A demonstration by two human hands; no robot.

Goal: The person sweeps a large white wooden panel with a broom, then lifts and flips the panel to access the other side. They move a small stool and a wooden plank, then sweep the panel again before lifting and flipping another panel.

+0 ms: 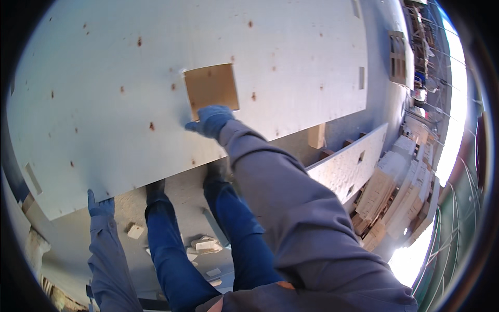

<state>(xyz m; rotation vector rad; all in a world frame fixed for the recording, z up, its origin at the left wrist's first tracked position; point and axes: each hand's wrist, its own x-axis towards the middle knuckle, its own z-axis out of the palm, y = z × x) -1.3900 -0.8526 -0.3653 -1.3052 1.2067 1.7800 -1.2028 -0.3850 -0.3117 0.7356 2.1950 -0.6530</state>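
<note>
A large pale wooden panel (130,93) with scattered brown knots fills the upper middle of the head view. In it is a brown square (210,87); I cannot tell whether it is a cutout with wood beneath or a set-in piece. My gloved right hand (213,120) is closed at the near edge of this square, thumb out to the left on the panel, fingertips hidden. At the panel's near left edge my gloved left hand (102,206) grips it, thumb on top and fingers under the rim. Narrow slots (33,178) show near the panel's ends.
My legs (236,229) stand against the panel's near edge. Wood offcuts (205,244) lie on the floor around my feet. A narrower board (351,164) with small holes stands to the right, beside stacked planks (387,179). A pallet (397,57) is farther off.
</note>
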